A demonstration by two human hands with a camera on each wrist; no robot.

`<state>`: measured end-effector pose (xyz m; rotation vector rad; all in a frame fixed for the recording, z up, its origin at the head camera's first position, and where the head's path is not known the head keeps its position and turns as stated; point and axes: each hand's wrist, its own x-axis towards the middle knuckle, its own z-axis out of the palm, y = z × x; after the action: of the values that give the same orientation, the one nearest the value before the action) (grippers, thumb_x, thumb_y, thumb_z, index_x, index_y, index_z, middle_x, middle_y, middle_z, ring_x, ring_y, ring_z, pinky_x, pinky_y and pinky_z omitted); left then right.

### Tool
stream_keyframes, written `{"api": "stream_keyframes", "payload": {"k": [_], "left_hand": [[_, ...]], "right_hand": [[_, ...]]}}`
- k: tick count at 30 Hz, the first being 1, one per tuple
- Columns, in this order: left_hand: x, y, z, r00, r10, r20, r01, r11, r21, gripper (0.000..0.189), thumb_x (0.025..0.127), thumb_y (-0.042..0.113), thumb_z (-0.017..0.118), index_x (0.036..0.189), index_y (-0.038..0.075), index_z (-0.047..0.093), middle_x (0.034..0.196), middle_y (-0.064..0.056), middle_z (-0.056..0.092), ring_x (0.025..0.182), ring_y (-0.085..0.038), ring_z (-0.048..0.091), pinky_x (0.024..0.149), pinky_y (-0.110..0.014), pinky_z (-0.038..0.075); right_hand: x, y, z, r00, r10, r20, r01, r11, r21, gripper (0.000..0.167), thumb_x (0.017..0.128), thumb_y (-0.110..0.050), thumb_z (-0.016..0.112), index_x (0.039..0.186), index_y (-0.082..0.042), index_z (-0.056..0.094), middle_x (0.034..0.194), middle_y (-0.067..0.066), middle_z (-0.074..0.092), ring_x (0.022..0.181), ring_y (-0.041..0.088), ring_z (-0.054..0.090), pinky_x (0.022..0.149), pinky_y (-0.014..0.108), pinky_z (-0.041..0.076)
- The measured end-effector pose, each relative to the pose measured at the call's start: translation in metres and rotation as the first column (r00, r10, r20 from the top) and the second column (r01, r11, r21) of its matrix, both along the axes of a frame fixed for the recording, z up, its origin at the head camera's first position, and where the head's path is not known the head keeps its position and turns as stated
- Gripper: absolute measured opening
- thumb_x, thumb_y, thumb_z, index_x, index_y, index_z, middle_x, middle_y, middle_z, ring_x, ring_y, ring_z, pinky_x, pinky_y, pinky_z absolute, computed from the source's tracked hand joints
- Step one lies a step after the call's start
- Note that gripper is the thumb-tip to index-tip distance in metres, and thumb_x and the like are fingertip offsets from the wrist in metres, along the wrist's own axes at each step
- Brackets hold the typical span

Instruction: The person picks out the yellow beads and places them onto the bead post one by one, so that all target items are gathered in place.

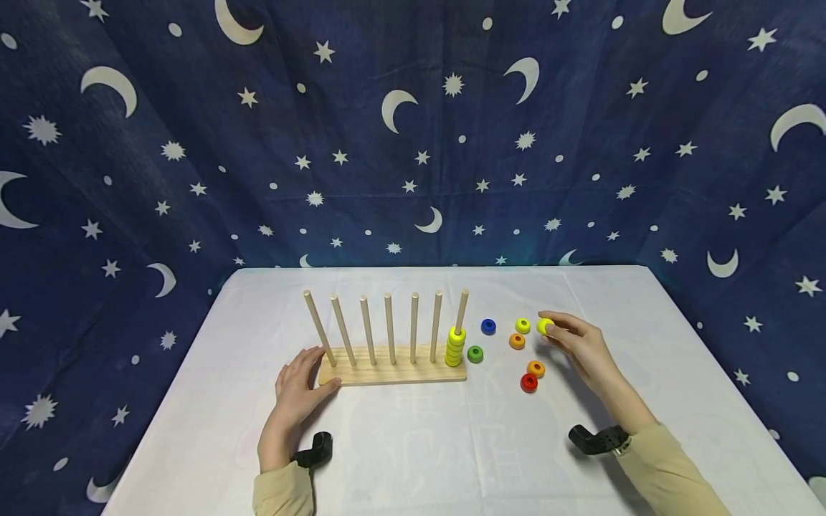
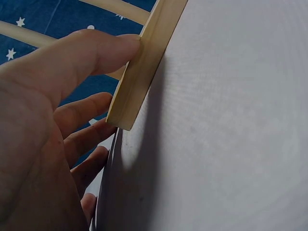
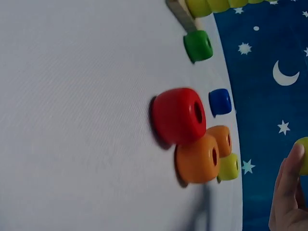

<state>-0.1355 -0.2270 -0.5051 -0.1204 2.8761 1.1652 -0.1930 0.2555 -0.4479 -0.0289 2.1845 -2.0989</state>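
A wooden peg rack (image 1: 393, 373) with several upright pegs stands on the table. Several yellow beads (image 1: 454, 347) are stacked on its rightmost peg. My left hand (image 1: 300, 387) holds the rack's left end, thumb at the front edge and fingers around the far side; in the left wrist view the thumb lies against the wooden base (image 2: 144, 72). Right of the loose beads, my right hand (image 1: 581, 347) pinches a yellow bead (image 1: 545, 326) between thumb and fingers. Only part of that hand and bead shows at the right edge of the right wrist view.
Loose beads lie right of the rack: blue (image 1: 488, 327), green (image 1: 475, 354), yellow (image 1: 523, 325), orange (image 1: 517, 341), another orange (image 1: 535, 369) and red (image 1: 529, 383). A white cloth (image 1: 413, 451) covers the table. Behind hangs a dark blue curtain (image 1: 361, 208) with moons and stars.
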Motion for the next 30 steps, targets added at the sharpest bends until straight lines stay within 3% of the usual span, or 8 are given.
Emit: {"api": "stream_keyframes", "payload": {"k": [4, 13, 30], "left_hand": [[0.0, 0.0, 0.001, 1.0, 0.002, 0.009, -0.002, 1.0, -0.002, 0.074, 0.084, 0.032, 0.069, 0.146, 0.006, 0.037, 0.155, -0.018, 0.029, 0.147, -0.038, 0.014, 0.118, -0.059, -0.004], [0.0, 0.0, 0.001, 1.0, 0.001, -0.001, -0.001, 1.0, 0.004, 0.073, 0.084, 0.031, 0.07, 0.145, 0.006, 0.038, 0.155, -0.019, 0.03, 0.147, -0.038, 0.015, 0.117, -0.059, -0.003], [0.001, 0.0, 0.002, 1.0, -0.006, -0.009, 0.006, 1.0, 0.001, 0.072, 0.085, 0.029, 0.07, 0.145, 0.005, 0.038, 0.154, -0.019, 0.03, 0.146, -0.039, 0.015, 0.117, -0.06, -0.002]], "right_hand": [[0.0, -0.007, 0.001, 1.0, -0.01, -0.007, 0.01, 0.999, -0.033, 0.04, 0.091, -0.01, 0.065, 0.129, -0.001, 0.057, 0.105, -0.01, 0.06, 0.091, 0.0, 0.062, 0.084, 0.016, 0.055], [-0.003, -0.024, 0.008, 0.995, -0.049, -0.089, 0.066, 0.976, 0.206, 0.048, 0.089, -0.014, 0.068, 0.133, -0.002, 0.053, 0.104, -0.017, 0.059, 0.092, 0.0, 0.06, 0.081, 0.009, 0.051], [0.009, -0.061, 0.055, 0.97, -0.039, -0.239, 0.097, 0.966, 0.239, 0.043, 0.091, -0.02, 0.067, 0.13, -0.007, 0.056, 0.109, -0.014, 0.059, 0.098, 0.005, 0.056, 0.082, 0.008, 0.048]]}}
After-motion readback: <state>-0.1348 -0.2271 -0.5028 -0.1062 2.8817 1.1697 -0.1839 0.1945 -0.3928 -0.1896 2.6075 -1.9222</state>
